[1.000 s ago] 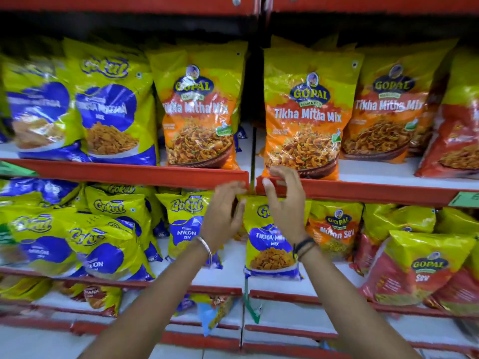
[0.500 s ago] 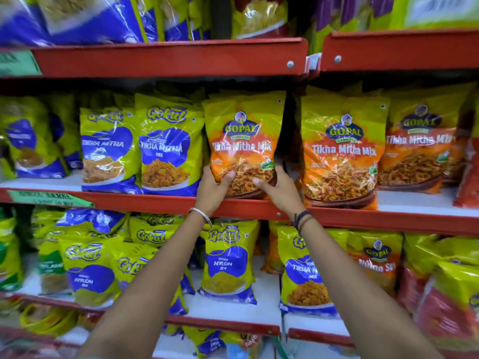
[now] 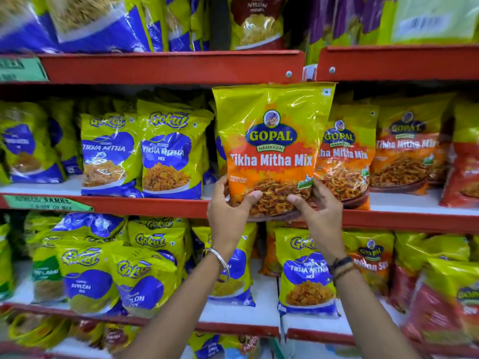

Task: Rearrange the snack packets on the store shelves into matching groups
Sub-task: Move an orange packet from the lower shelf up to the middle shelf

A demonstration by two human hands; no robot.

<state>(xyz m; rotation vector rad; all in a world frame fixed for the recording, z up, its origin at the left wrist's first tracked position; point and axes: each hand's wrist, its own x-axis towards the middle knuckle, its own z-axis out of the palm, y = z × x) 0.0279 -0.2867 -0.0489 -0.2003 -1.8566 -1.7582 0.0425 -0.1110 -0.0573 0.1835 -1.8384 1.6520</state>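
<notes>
I hold a yellow and orange Gopal Tikha Mitha Mix packet [image 3: 272, 141] upright in front of the middle shelf, lifted off it. My left hand [image 3: 228, 206] grips its lower left corner and my right hand [image 3: 320, 206] grips its lower right corner. Behind it to the right stand more orange Gopal Tikha Mitha Mix packets [image 3: 347, 156]. To its left stand yellow and blue Gokul Tikha Mitha packets [image 3: 168, 154].
Red shelf edges [image 3: 155, 66] run across at several heights. The lower shelf holds Gokul Nylon Sev packets [image 3: 88, 275], a Gokul Tikha Mitha packet [image 3: 305, 275] and red Gopal Sev packets [image 3: 448, 301]. The top shelf carries blue packets [image 3: 90, 22].
My hands rose from the lower shelf to the middle one and took hold of the orange Gopal packet. It is now pulled forward and up, off the shelf. The view tilted upward.
</notes>
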